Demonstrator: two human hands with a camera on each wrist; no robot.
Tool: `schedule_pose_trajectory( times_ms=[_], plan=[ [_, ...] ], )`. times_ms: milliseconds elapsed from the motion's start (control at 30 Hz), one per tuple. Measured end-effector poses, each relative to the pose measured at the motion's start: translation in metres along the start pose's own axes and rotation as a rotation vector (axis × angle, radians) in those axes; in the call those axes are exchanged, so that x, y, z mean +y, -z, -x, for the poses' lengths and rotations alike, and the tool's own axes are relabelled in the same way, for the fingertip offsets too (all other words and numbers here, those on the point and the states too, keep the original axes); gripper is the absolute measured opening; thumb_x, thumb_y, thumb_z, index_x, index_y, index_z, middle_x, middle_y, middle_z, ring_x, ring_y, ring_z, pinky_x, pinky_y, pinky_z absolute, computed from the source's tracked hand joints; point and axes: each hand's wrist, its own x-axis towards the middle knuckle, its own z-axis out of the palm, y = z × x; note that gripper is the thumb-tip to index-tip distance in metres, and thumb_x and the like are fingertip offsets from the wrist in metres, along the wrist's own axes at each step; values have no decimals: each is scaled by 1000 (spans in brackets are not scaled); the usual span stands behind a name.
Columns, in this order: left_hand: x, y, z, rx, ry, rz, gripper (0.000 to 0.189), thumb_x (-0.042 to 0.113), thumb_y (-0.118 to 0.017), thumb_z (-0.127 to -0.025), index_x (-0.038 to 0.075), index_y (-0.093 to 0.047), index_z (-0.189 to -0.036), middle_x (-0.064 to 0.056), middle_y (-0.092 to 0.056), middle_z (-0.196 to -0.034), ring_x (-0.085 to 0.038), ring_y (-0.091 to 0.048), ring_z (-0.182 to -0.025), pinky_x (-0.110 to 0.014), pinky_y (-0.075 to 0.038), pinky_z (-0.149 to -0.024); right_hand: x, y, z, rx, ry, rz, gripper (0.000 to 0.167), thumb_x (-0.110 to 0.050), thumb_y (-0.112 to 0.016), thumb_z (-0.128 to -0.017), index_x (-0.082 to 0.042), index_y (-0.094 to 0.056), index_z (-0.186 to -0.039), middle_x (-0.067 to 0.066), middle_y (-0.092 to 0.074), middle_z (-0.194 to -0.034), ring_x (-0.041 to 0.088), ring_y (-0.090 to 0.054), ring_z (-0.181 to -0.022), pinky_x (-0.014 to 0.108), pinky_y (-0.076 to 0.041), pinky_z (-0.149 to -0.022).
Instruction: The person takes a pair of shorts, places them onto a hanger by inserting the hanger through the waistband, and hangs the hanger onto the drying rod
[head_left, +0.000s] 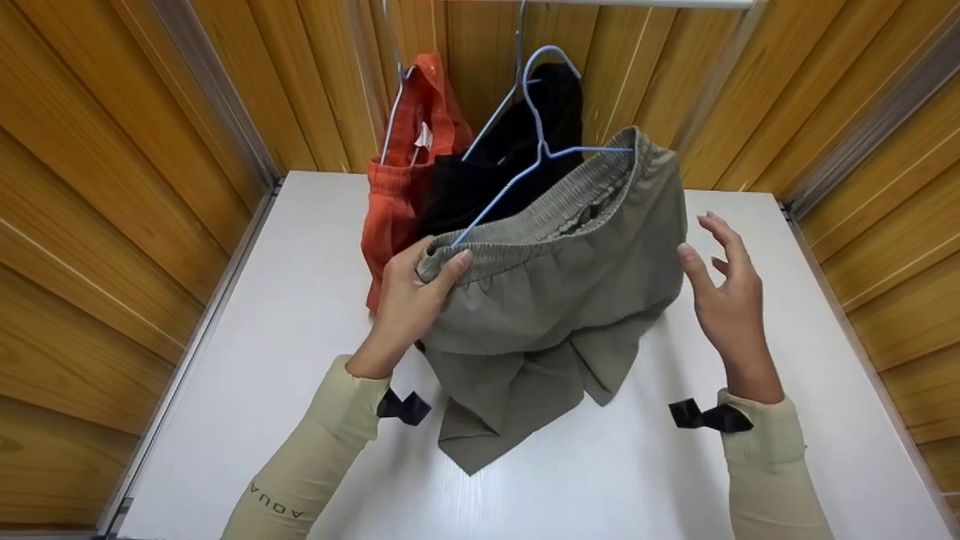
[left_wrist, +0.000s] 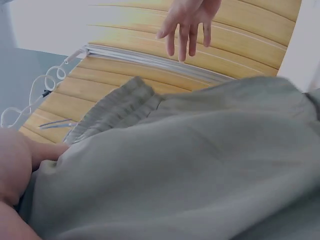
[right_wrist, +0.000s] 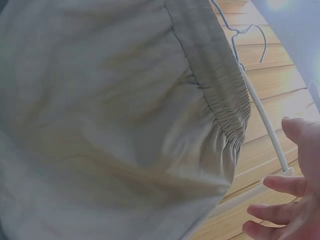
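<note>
Grey-green shorts [head_left: 540, 300] with an elastic waistband hang tilted on a blue wire hanger [head_left: 541, 146], whose arms reach inside the waist. My left hand [head_left: 416, 296] grips the waistband's left corner, thumb in front and the other fingers hidden behind the cloth. In the left wrist view the shorts [left_wrist: 170, 165] fill the lower part. Off the right side of the shorts, my right hand [head_left: 727, 300] is held up with fingers spread and nothing between them. The right wrist view shows that hand [right_wrist: 295, 185] apart from the gathered waistband [right_wrist: 220, 85].
Red shorts [head_left: 401, 195] and a black garment [head_left: 495, 180] hang on wire hangers behind the grey-green shorts. A white rail [head_left: 645, 3] crosses the top. Wood-panelled walls [head_left: 90, 225] enclose the white tabletop [head_left: 255, 360] on three sides.
</note>
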Motion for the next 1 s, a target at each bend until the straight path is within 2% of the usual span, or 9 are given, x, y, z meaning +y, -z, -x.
schedule_pose_trajectory(
  times_ms=[267,633,1000],
  plan=[
    [13,-19,-17,87,-3,38,20,29,-70,-89,9,-66,-93,-1,-58,-79,-11,-52,-79,-27,-44,-74,-2,4,0,-81,-35,28,56,-34,-52,-99,-21,-33,-151,-1,-30,-158,19,-24,-147,51,-27,-115],
    [26,-51,-44,123,-80,85,19,27,-68,-90,8,-65,-89,-2,-59,-76,-8,-52,-73,-24,-45,-69,-9,5,6,-128,-24,31,55,-36,-50,-100,-26,-32,-151,0,-30,-158,17,-24,-148,50,-29,-114],
    [44,-75,-73,154,-22,111,19,26,-66,-92,7,-62,-91,0,-51,-74,-9,-49,-73,-22,-41,-68,-8,6,10,-122,13,53,53,-29,-50,-100,-22,-34,-150,1,-32,-157,18,-26,-147,43,-32,-113]
  ],
)
